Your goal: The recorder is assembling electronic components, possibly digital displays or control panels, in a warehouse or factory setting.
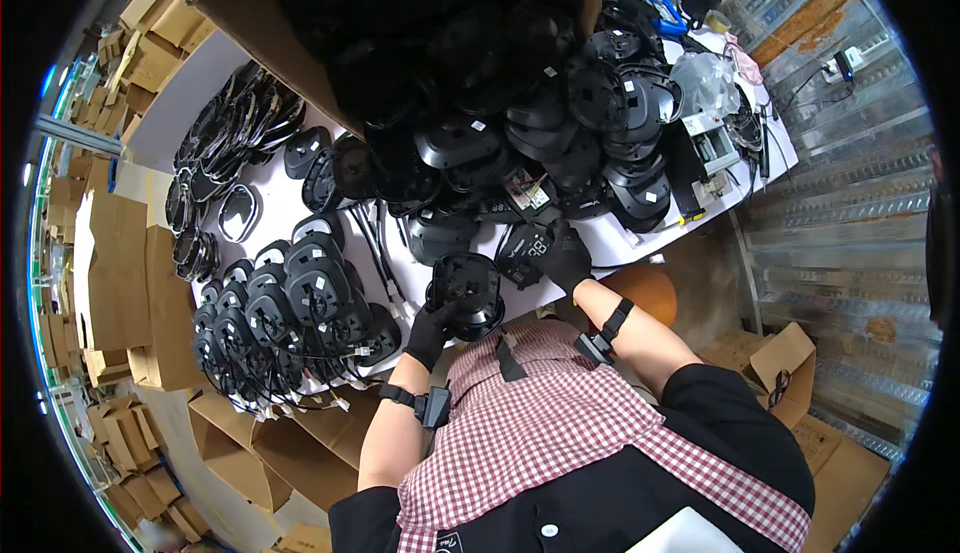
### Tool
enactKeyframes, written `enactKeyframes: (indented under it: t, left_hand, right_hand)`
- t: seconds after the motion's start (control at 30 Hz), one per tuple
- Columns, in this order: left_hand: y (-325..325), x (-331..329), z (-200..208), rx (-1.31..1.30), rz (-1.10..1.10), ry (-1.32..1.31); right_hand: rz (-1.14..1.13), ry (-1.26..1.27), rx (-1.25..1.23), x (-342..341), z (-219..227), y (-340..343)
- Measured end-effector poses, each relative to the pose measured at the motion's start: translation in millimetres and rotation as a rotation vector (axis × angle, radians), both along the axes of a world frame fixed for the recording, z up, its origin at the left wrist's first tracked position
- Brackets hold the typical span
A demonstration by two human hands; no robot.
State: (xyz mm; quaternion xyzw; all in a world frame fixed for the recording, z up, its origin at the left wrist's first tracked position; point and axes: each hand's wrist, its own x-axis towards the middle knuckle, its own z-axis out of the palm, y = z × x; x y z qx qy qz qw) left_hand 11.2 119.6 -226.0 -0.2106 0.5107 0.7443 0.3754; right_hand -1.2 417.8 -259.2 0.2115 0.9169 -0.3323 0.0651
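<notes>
My left hand [431,335], in a black glove, is closed on the edge of a black plastic housing [468,281] at the table's front edge. The housing's hollow inside faces up. In its own black glove, my right hand [567,257] grips a flat dark display panel [522,256] with pale digit-shaped marks on its face. The panel is just right of the housing, and some of its right edge is hidden by my fingers. Beyond both hands lies a heap of black plastic housings [455,145], several with small white labels.
An open carton [243,5] full of black parts tips over the table's far side. At left, rows of black units [318,288] with cables sit near glossy black rings [238,215]. A corrugated wall [860,283] and an orange stool [645,293] are at right.
</notes>
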Motion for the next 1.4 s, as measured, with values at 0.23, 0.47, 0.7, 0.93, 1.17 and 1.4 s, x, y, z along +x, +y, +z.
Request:
enactKeyframes:
  t: [0.23, 0.47, 0.7, 0.93, 1.17, 1.4]
  left_hand:
    - [2, 6, -33, 0.01, 0.099, 0.051]
    - [7, 1, -22, -0.087, 0.07, 0.097]
    - [0, 2, 28, 0.121, 0.07, 0.013]
    - [1, -52, 88, -0.049, 0.097, 0.441]
    - [9, -85, 80, 0.221, 0.335, 0.181]
    - [-18, -83, 58, -0.117, 0.534, 0.165]
  right_hand:
    - [0.143, -0.117, 0.248, -13, 26, -13]
    - [0.159, -0.069, -0.24, 10, -16, -1]
    - [0.081, -0.27, -0.866, 10, 35, 71]
    - [0.02, 0.28, -0.894, -106, 185, 75]
    - [0.096, 0.655, -0.303, -260, 153, 105]
    - [0.182, 0.573, 0.323, -226, 160, 97]
